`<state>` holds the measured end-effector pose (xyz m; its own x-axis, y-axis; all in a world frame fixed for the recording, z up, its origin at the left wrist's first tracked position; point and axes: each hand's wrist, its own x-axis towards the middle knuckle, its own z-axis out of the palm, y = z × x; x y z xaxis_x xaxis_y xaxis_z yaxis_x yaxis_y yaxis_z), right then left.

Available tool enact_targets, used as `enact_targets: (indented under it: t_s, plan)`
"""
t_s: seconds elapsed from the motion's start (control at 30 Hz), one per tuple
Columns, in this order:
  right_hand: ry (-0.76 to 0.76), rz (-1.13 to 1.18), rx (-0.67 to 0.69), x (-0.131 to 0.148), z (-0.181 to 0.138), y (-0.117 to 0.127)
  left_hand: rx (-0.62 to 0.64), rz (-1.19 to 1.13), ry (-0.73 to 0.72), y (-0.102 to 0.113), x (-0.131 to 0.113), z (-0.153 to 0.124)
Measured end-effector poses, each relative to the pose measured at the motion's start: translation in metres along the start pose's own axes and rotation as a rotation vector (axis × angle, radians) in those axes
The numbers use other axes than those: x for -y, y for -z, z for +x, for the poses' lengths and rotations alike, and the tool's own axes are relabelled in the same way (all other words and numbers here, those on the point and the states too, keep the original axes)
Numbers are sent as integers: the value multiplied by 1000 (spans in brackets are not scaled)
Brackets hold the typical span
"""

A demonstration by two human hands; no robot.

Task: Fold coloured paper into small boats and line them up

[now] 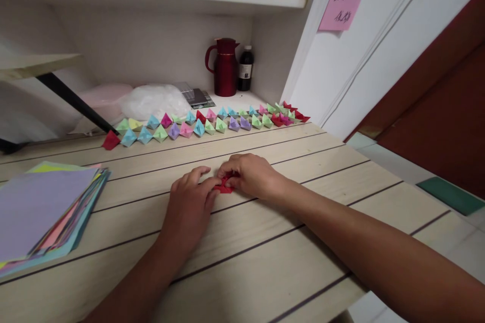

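A small piece of folded red paper [224, 185] lies on the wooden table [265, 252] between my two hands. My left hand [189, 202] rests on the table with its fingertips pressed against the paper's left side. My right hand [248, 174] curls over the paper from the right, fingers pinched on it. Most of the paper is hidden under my fingers.
A row of several small folded paper shapes [208, 123] in many colours lines the far side of the table. A stack of coloured paper sheets [45, 212] lies at the left. A red jug [225, 66], a dark bottle [245, 68] and a plastic bag [155, 101] stand behind.
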<state>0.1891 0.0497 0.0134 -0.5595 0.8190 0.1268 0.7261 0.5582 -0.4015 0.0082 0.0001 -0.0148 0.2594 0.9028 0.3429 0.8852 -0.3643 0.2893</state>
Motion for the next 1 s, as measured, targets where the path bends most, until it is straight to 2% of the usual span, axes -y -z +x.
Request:
enact_targets:
  t_s: [0.53,0.73,0.93,1.0]
  plan:
    - [0,-31,39,0,6,1,38,21,-6,3,-2,1]
    - [-6,48,-25,2,-2,-3,60,-83,5,3,2,-1]
    - [56,150,-92,-3,-3,-10,51,-153,-34,4,3,1]
    - [28,189,-97,-3,-3,-10,39,-198,-24,7,2,1]
